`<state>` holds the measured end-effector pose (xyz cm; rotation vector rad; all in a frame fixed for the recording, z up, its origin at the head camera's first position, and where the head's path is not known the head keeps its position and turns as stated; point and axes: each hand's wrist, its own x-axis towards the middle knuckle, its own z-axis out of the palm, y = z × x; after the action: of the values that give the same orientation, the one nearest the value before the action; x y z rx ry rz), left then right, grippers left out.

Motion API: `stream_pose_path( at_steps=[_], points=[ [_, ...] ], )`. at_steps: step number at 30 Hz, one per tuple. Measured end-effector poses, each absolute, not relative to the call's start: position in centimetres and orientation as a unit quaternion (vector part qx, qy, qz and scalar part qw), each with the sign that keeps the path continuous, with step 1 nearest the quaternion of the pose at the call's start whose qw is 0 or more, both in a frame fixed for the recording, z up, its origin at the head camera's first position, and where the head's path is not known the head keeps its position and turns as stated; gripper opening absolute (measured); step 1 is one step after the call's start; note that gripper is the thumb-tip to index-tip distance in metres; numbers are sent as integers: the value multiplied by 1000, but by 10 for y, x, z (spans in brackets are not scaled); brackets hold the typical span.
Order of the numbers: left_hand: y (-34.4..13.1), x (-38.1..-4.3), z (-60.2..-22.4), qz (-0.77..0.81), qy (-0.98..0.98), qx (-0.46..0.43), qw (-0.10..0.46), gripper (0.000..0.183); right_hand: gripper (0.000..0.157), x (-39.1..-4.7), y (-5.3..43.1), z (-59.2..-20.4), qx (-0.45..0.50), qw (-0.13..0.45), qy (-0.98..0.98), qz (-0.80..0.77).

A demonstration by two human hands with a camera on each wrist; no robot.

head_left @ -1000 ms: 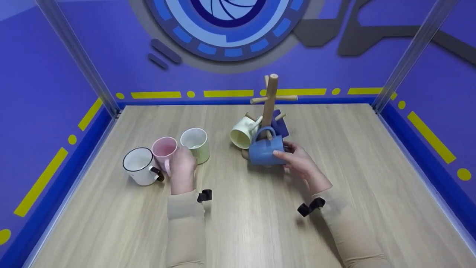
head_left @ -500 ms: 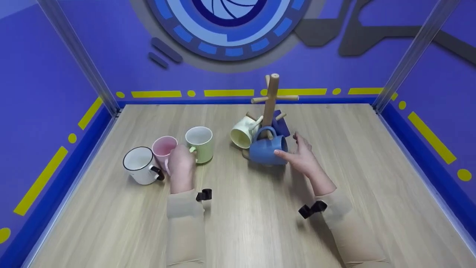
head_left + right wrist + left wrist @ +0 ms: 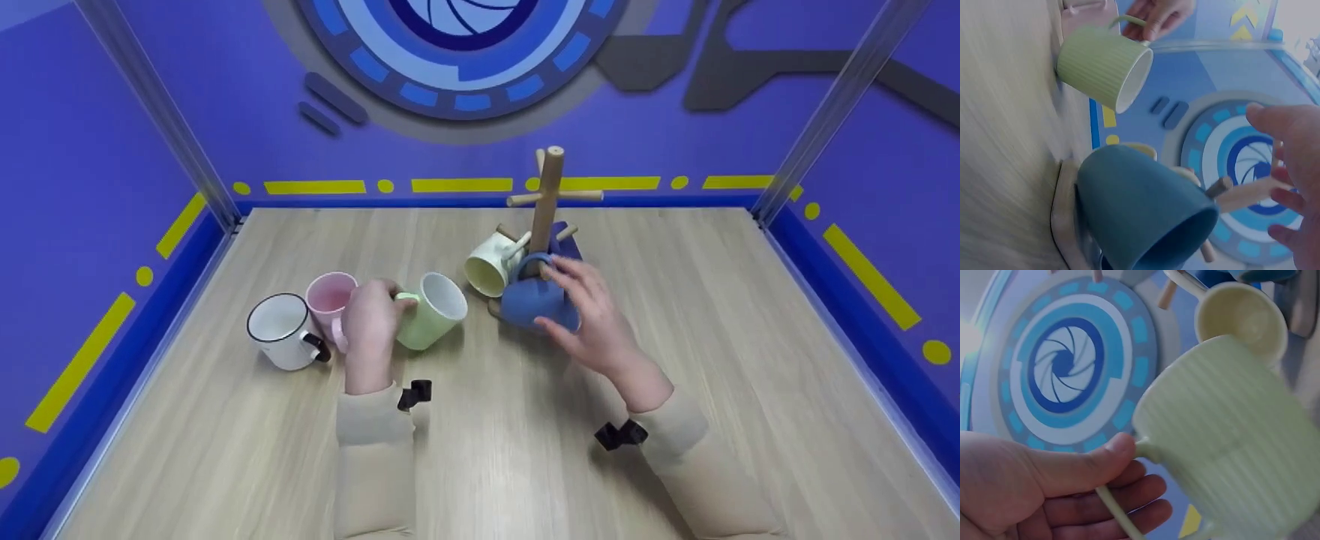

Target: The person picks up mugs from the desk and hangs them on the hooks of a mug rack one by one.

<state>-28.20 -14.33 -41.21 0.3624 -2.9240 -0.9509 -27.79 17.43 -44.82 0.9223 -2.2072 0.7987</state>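
Observation:
My left hand (image 3: 373, 315) pinches the handle of a ribbed green mug (image 3: 433, 315), which leans to the right with its white inside showing. In the left wrist view the thumb presses on top of the handle (image 3: 1143, 449) and the fingers curl below it. A blue mug (image 3: 532, 302) hangs on its side by its handle from a lower peg of a wooden mug tree (image 3: 547, 195). My right hand (image 3: 596, 322) is beside and over the blue mug, fingers spread. The right wrist view shows those fingers (image 3: 1286, 197) apart from the blue mug.
A pale yellow mug (image 3: 489, 270) and a dark purple mug (image 3: 568, 241) hang on other lower pegs; the upper pegs are bare. At the left a pink mug (image 3: 330, 292) and a white mug (image 3: 279, 330) with black rim stand upright. Blue walls enclose the table.
The green mug has gone from upright to tilted and moved right, its handle now in my left hand. My right hand has let go of the blue mug, opened, and moved up over it.

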Motion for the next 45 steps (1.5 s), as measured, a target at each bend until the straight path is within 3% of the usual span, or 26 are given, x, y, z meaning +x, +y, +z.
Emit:
stream_pose_path(
  at_steps=[6,12,19,25,30,35,38,45],
  points=[
    [-123,-266,-397,-279,-959,40,21,18,84,-266,153,-456,426,238,-823,292],
    [-97,-255,-390,-247,-966,-76,3,13,103,-256,142,-465,388,132,-876,255],
    [-78,-250,-389,-217,-964,-155,7,10,103,-248,139,-462,369,57,-896,240],
    [-72,-244,-385,-218,-962,-159,43,13,99,-248,136,-463,374,105,-887,250],
    [-68,-237,-382,-234,-941,-184,159,21,93,-253,138,-465,390,184,-850,303],
    [-70,-241,-383,-341,-886,-199,244,33,92,-255,142,-463,375,197,-820,385],
    [-77,-245,-384,-429,-860,-166,220,45,92,-255,144,-460,355,195,-799,444],
    [-93,-252,-384,-575,-806,-121,71,49,89,-251,144,-451,297,182,-749,564]
  ],
)
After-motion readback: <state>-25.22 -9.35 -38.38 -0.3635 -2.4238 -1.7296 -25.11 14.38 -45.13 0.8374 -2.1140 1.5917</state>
